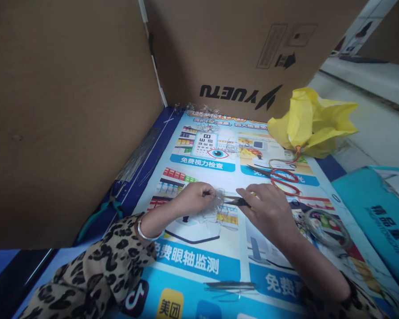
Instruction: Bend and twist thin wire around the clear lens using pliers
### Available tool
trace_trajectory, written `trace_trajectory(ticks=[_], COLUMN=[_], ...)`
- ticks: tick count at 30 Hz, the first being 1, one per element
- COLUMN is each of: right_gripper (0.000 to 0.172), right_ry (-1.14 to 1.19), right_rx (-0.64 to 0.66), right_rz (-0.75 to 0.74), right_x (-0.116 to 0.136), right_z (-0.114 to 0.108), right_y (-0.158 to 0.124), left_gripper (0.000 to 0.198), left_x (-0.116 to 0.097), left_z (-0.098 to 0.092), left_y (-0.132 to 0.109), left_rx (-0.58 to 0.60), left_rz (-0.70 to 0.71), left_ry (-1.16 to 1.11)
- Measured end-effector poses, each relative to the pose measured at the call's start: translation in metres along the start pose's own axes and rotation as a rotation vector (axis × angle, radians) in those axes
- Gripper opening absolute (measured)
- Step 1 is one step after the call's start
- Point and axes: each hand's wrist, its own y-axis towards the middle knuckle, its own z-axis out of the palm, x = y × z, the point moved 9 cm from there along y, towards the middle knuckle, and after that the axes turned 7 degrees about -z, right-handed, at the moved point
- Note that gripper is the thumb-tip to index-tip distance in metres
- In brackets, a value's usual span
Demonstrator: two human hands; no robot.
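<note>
Fingers and thumb of my left hand (199, 198) pinch a small, pale looped wire piece (219, 198) above the printed poster. Close on its right are the open, dark, slim jaws of a pair of pliers (235, 201), whose handles are mostly hidden in the closed fingers of my right hand (269, 210). Thin wires trail below the looped piece. Red-handled scissors (286, 178) lie beyond my right hand. A coil of clear wire (329, 228) rests beside my right forearm. Nearer me, several short straight wires (231, 285) lie together on the poster.
Tall cardboard panels (226, 53) wall off the left and back. A yellow bag (310, 122) sits at the back right, a teal box (374, 217) at the right. Teal-handled pliers (108, 207) and a bundle of straight wires (141, 155) lie along the left; tangled wire loops (208, 119) are at the back.
</note>
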Motion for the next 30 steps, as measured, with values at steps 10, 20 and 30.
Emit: trace_trajectory(ticks=[10, 20, 30], right_gripper=[0.013, 0.013, 0.012], right_ry=[-0.179, -0.170, -0.193], right_rx=[0.068, 0.015, 0.042], right_rz=[-0.021, -0.079, -0.109], right_x=[0.006, 0.015, 0.017], right_z=[0.007, 0.004, 0.008], right_y=[0.000, 0.001, 0.000], left_gripper=[0.021, 0.019, 0.018], left_x=[-0.019, -0.018, -0.011], left_z=[0.001, 0.006, 0.009], left_y=[-0.007, -0.007, -0.004], left_rx=[-0.057, 0.001, 0.077], left_rz=[0.120, 0.115, 0.072], left_ry=[0.271, 0.269, 0.136])
